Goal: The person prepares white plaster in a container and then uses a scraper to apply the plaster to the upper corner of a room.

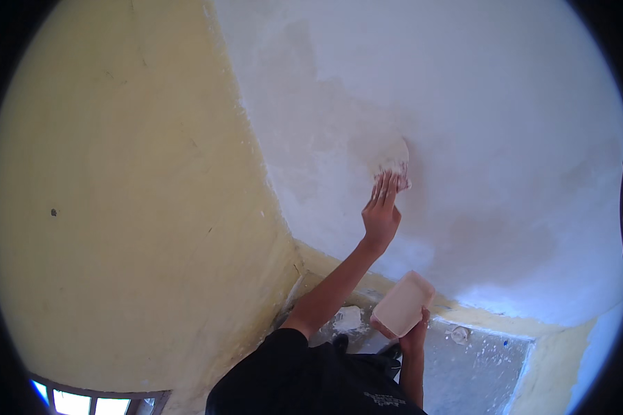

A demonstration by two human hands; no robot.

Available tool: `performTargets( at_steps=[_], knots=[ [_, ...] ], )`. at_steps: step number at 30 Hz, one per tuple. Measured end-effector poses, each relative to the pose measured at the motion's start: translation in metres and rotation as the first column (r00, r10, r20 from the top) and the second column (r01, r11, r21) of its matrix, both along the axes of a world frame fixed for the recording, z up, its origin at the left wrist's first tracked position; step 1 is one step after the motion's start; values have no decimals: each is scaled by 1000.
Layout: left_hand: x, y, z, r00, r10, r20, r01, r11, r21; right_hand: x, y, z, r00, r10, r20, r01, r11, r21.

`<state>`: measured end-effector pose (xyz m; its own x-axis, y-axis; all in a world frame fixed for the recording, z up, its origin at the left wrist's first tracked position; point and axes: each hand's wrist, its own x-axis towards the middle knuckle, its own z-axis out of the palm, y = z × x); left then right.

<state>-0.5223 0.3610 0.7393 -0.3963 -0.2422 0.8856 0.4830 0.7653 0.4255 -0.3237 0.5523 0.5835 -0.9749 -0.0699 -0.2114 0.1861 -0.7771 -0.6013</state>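
Note:
My left hand (382,214) reaches up to the white wall (464,83). Its fingers press a pale, flat, rounded piece (396,155) against the surface; reddish and white smears show at its lower edge, and its exact kind is unclear. White streaks mark the fingers. Damp-looking, darker patches spread over the wall around that hand. Lower down and to the right, my right hand (415,333) grips a pale pinkish rectangular tub (414,282) with rounded corners, tilted, with a smooth whitish mass inside.
On the left stands a yellow wall (131,173), meeting the white one at a corner. Below lies a grey floor (457,373) with white splashes, a white patch (348,318) and a small whitish lump (459,335). A barred window (93,402) is at lower left.

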Motion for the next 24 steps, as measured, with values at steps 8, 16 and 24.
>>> performTargets(
  at_steps=[8,16,24],
  knots=[
    [89,-24,-16,578,-810,99,417,397,817,-11,-2,-2,999,-30,18,27,984,175],
    [148,-17,-14,355,-644,677,354,763,541,-19,-29,20,988,11,157,-18,999,44],
    [174,11,-14,384,-102,918,264,965,-4,-14,-34,18,989,86,118,-86,996,-5]
  ],
)
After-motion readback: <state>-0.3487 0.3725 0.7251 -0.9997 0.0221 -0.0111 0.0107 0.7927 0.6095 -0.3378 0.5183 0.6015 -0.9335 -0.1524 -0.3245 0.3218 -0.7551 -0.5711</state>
